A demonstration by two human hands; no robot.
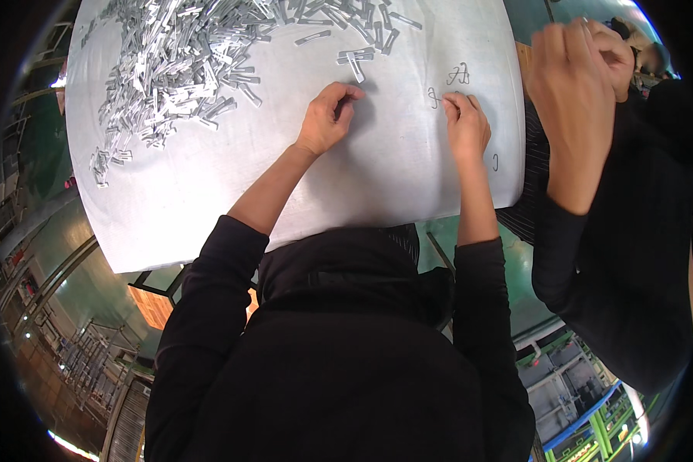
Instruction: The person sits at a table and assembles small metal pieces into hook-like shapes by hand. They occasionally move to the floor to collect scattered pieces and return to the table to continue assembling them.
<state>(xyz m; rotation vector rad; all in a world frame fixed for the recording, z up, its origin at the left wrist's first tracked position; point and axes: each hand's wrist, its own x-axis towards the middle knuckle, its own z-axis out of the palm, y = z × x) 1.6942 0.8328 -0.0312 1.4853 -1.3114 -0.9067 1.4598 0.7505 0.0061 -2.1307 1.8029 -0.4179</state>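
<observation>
"Strips (181,69), small, grey and slotted: how many?"

"Too many to count, heaped beyond the left hand (327,123) and off to its left. A small group (355,68), about three by my count, lies just past its fingertips."

"Is that hand holding one?"

"Its fingers are curled, thumb near forefinger; whether anything is inside, I cannot tell."

"And the right hand (468,131)?"

"Fingers bent, thumb and forefinger close together beside one thin dark piece (433,98). I cannot tell whether they grip it."

"Any more dark ones?"

"A cluster (458,75) just beyond that hand, too tangled to count, and one short curved piece (495,162) right of its wrist. All lie on one pale surface (393,165)."

"Anyone else?"

"One co-worker (624,254), right of the right hand, two hands (566,81) raised close together; what they hold, if anything, I cannot tell."
</observation>
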